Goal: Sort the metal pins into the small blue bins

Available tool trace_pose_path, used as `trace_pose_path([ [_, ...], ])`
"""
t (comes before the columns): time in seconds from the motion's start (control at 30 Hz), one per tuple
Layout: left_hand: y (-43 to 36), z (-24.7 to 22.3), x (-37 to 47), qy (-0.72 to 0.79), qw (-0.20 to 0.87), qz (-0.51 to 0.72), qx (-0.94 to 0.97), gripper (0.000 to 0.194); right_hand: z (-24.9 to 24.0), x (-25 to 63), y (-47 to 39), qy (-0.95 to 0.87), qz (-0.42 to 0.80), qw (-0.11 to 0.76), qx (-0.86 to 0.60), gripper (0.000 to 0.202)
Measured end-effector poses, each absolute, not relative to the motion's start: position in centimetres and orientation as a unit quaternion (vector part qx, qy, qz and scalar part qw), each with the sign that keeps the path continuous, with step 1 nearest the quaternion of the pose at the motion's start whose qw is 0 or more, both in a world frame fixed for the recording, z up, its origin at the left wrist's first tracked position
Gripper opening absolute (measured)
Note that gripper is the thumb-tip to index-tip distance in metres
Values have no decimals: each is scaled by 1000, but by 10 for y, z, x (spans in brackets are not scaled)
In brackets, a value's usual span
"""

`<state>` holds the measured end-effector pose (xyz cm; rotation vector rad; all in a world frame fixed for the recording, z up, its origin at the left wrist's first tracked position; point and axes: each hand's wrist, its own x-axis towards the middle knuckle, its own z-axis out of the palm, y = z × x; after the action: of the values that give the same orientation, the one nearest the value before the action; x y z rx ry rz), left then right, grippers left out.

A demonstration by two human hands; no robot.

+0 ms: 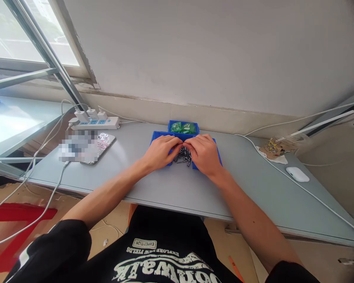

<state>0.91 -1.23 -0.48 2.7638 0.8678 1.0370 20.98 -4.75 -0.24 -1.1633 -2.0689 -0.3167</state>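
Observation:
Both hands meet fingertip to fingertip over the middle of the grey table. My left hand (163,151) is closed in a pinch, its fingertips close to those of my right hand (205,154), which is pinched too. What they hold, if anything, is too small to make out. Beneath and between them lies a pile of small dark metal pieces (185,158). Blue bins (157,135) stand around and behind the hands, partly covered by them. At the back, another blue bin (171,122) holds green packets (183,127).
On the left of the table (177,192) are a power strip (97,124) with chargers and a phone (102,145). To the right lie a white cable (271,168), a white earphone case (297,174) and a clear cup (289,144) with a straw. A wall rises behind.

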Motion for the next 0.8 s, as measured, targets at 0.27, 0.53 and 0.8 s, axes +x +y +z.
trace_pose_path([
  [0.27, -12, -3, 9, 314, 27, 347, 883, 25, -3, 210, -49, -808, -100, 362, -454, 24],
  [0.53, -12, -4, 9, 302, 36, 342, 889, 25, -1, 209, -50, -816, -110, 341, -453, 20],
  [0.8, -13, -3, 10, 300, 35, 342, 890, 27, -5, 210, -47, -823, -132, 338, -438, 24],
])
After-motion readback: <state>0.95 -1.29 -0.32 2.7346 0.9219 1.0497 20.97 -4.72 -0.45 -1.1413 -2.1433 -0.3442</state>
